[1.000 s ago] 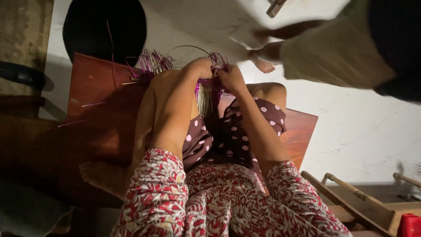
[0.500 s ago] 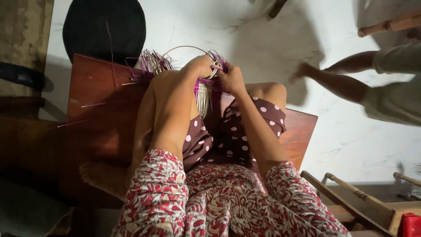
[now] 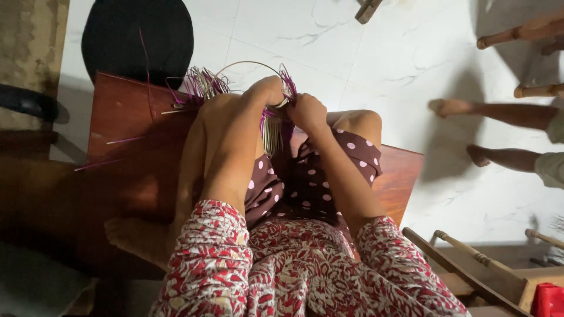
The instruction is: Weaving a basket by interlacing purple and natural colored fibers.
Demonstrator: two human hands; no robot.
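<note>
I sit on a reddish wooden platform [image 3: 123, 117] with my knees drawn up. Between my knees I hold a half-woven piece [image 3: 273, 126] of purple and pale straw strands around a thin curved wire hoop [image 3: 249, 63]. My left hand [image 3: 267, 91] grips the hoop and strands at the top. My right hand [image 3: 308, 111] pinches the strands beside it, close to touching the left hand. More loose purple and pale strands [image 3: 197, 88] fan out to the left behind my knee.
A black round cushion [image 3: 138, 35] lies on the white tiled floor beyond the platform. Another person's bare feet [image 3: 464, 132] stand at the right. Wooden furniture legs [image 3: 523, 32] are at top right, a wooden frame [image 3: 470, 264] and a red object [image 3: 546, 299] at bottom right.
The other person has moved from behind my hands to the right side of the floor. My hands stay on the woven piece with only small finger shifts.
</note>
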